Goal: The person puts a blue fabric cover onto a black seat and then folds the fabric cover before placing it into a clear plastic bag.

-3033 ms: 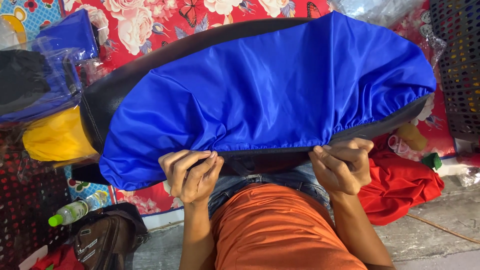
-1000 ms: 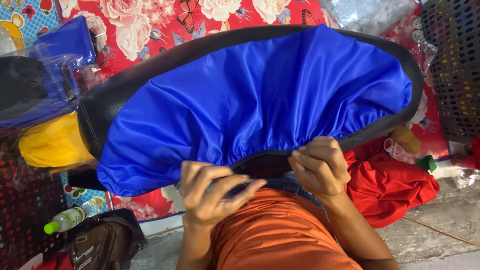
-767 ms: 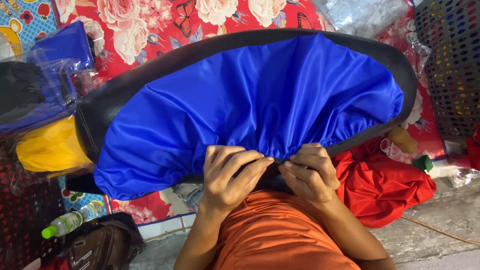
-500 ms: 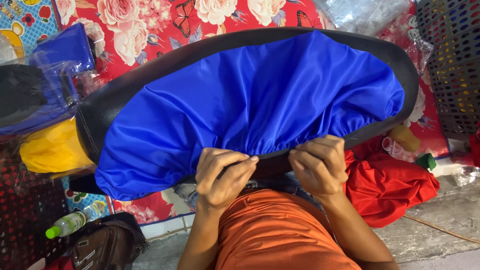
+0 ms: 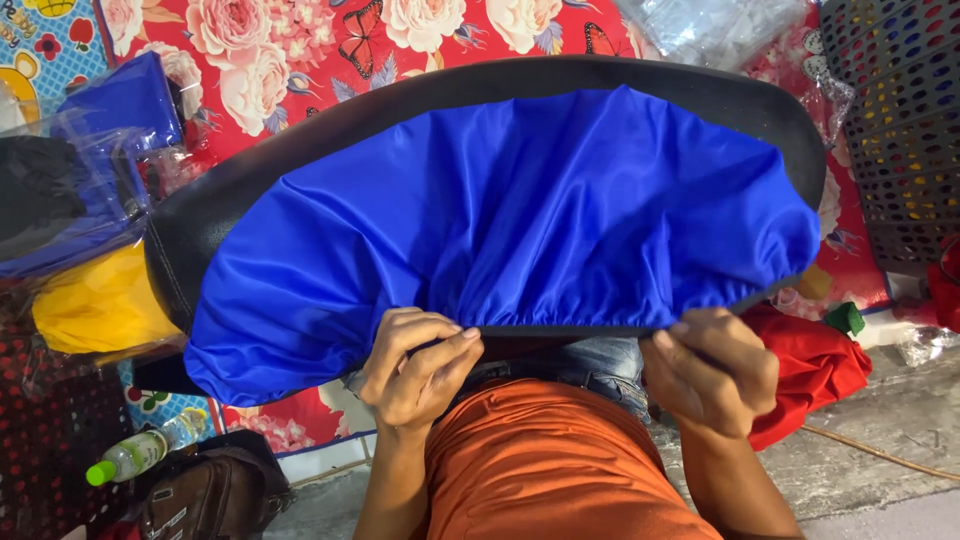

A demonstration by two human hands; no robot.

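A shiny blue fabric cover (image 5: 500, 220) with a gathered elastic hem is stretched over a long black seat (image 5: 480, 82) that lies across my lap. My left hand (image 5: 415, 365) pinches the hem near its middle. My right hand (image 5: 712, 370) grips the same hem further right, near the seat's right end. The black seat shows along the far edge and at the left end. Below my hands are my orange shirt (image 5: 550, 470) and a strip of jeans.
A red floral mat (image 5: 300, 50) lies beyond the seat. Bagged blue and yellow fabric (image 5: 95, 300) sits at left, red cloth (image 5: 810, 370) at right, a dark plastic crate (image 5: 900, 110) at far right. A green-capped bottle (image 5: 135, 455) and a brown bag (image 5: 205, 495) lie lower left.
My hands have slid apart along the hem; the right one moved right toward the seat's end. The cover's lower edge now lies straighter and more stretched over the seat.
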